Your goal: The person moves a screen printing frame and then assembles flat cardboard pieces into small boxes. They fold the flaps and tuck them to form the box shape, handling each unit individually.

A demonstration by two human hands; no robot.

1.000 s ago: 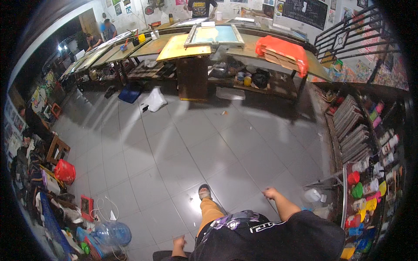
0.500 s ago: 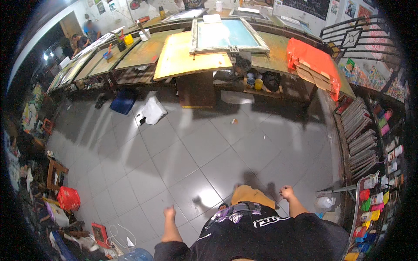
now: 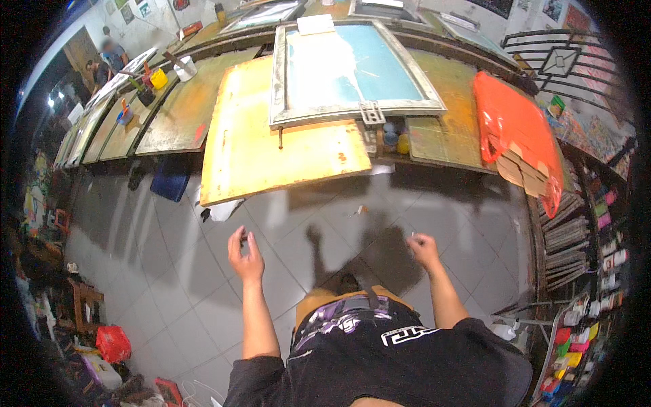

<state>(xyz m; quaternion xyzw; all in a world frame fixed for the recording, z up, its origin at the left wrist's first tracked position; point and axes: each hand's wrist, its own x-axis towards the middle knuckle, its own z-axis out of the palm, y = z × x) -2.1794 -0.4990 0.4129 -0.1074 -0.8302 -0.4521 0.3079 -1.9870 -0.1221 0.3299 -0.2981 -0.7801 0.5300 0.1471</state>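
My left hand [image 3: 245,258] is raised above the floor, short of the yellow board's front edge, with thumb and fingers apart and nothing in it. My right hand [image 3: 424,249] is held out at a similar height, its fingers curled toward the thumb; whether something small is between them is hidden. Neither hand touches anything. Ahead, a yellow board [image 3: 251,159] juts out from the workbench. Over its back part rests a framed screen-printing screen [image 3: 393,68] with pale blue mesh, a white block on its far rim and a metal hinge clamp [image 3: 371,112] on its near rim.
A red plastic bag [image 3: 515,112] with cardboard covers the bench's right end. Pots, including a yellow cup [image 3: 158,79] and a white container [image 3: 184,68], stand on the left benches. Bottles crowd a right-hand rack [image 3: 576,339]. Two people are at the far left.
I have moved forward, so the bench, board and screen are nearer and larger. Both hands have risen and reached ahead; the left hand's fingers have spread.
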